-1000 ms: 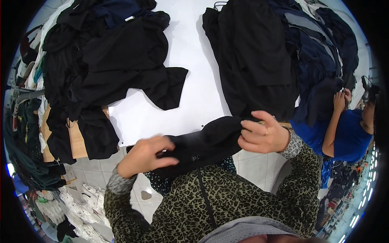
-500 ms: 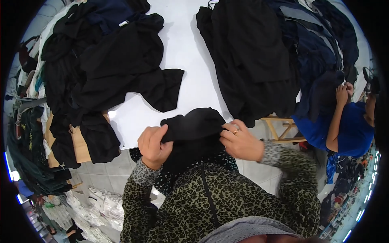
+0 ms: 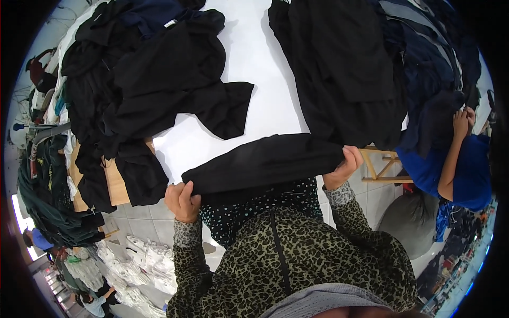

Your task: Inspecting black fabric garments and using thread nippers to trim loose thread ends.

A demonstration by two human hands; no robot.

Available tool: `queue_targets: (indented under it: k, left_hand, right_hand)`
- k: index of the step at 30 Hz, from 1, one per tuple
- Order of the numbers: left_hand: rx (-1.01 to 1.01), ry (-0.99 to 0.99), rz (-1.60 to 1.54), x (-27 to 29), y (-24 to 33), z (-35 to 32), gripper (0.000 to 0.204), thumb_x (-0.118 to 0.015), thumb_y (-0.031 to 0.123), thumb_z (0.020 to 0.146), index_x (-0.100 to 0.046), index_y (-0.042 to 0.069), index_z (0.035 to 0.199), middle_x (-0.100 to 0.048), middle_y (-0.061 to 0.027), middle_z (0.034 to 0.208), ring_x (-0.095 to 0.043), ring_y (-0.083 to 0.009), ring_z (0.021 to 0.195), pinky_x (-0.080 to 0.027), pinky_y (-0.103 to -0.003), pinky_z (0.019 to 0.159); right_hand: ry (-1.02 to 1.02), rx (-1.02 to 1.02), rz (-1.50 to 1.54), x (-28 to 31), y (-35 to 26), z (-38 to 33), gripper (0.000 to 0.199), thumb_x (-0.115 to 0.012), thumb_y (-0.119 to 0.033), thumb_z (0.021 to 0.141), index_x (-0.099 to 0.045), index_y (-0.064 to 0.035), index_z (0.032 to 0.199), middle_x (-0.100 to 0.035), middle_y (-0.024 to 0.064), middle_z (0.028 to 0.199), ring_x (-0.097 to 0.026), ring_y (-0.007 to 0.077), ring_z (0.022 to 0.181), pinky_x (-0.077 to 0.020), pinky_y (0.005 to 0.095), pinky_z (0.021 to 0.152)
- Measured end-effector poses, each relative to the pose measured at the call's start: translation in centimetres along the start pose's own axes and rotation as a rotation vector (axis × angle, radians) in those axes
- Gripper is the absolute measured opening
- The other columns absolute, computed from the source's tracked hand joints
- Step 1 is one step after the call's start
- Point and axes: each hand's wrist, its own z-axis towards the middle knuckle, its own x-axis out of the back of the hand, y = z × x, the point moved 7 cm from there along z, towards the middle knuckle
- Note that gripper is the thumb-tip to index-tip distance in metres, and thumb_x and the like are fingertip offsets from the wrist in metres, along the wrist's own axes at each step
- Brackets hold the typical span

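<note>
a person in a leopard-print top stretches a black garment taut between both hands at the near edge of a white table, its long axis running from about 8 o'clock up to 2 o'clock across the chest. the left hand sits at the low 8 o'clock end, fingers curled shut over the cloth's corner; the right hand holds the higher 2 o'clock end, fingers folded over the top edge with the fabric pinched beneath them. the cloth lies directly between the two grips, neither hand nearer its middle, and its far edge hangs just over the table's near rim. a loose heap of dark clothing spreads at 10 o'clock on the table, and a neater dark stack lies at 1 o'clock, beyond the right hand. a wooden stool frame shows just beside that hand. at 3 o'clock another person in a blue top handles dark fabric. white folded items sit on the tiled floor at 7 o'clock
</note>
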Motion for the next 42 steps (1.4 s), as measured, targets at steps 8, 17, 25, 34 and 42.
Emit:
queue_targets:
  k: [8,17,25,34,42]
  left_hand:
    - [-0.018,-0.058,0.029,-1.5,-1.7,-2.7,0.039,-0.059,0.004,0.062,-0.061,0.004,0.100,-0.056,-0.0114,0.083,-0.054,-0.0285,0.067,-0.045,-0.039,0.060]
    - [-0.018,-0.074,0.037,-1.9,-1.9,-2.9,0.045,-0.060,0.004,0.059,-0.060,0.006,0.104,-0.056,-0.0101,0.086,-0.054,-0.0270,0.068,-0.044,-0.039,0.061]
    - [0.013,0.018,0.024,-1.5,-2.1,-2.2,0.039,-0.057,-0.005,0.057,-0.061,0.003,0.095,-0.054,-0.0111,0.076,-0.054,-0.0289,0.063,-0.045,-0.037,0.056]
    - [0.122,0.134,0.089,0.0,-3.5,-2.4,0.038,-0.063,-0.001,0.058,-0.061,0.003,0.096,-0.056,-0.0102,0.080,-0.056,-0.0287,0.065,-0.046,-0.037,0.058]
    - [0.214,0.167,0.001,0.5,-3.1,-1.8,0.046,-0.061,-0.005,0.054,-0.060,0.002,0.099,-0.058,-0.0112,0.080,-0.057,-0.0283,0.064,-0.045,-0.036,0.057]
  right_hand:
    - [-0.258,-0.105,0.034,-0.9,1.3,0.1,0.056,-0.074,-0.005,0.068,-0.043,-0.0022,0.115,-0.051,0.0158,0.108,-0.052,0.0312,0.098,-0.0415,0.0369,0.088]
    - [-0.309,-0.232,0.076,-1.6,1.7,0.5,0.056,-0.073,-0.002,0.066,-0.047,-0.0011,0.115,-0.053,0.0137,0.105,-0.054,0.0278,0.097,-0.0425,0.0343,0.087]
    - [-0.259,-0.407,0.136,-0.9,2.7,-0.2,0.055,-0.070,0.001,0.067,-0.047,-0.0001,0.117,-0.054,0.0129,0.100,-0.055,0.0272,0.092,-0.0436,0.0336,0.084]
    - [-0.220,-0.555,0.198,1.1,4.5,-1.2,0.057,-0.067,0.002,0.074,-0.041,0.0011,0.125,-0.052,0.0104,0.103,-0.053,0.0198,0.094,-0.0408,0.0295,0.087]
    - [-0.240,-0.612,0.191,1.9,5.7,-2.1,0.053,-0.062,-0.001,0.077,-0.040,0.0004,0.126,-0.050,0.0092,0.104,-0.050,0.0182,0.097,-0.0381,0.0283,0.091]
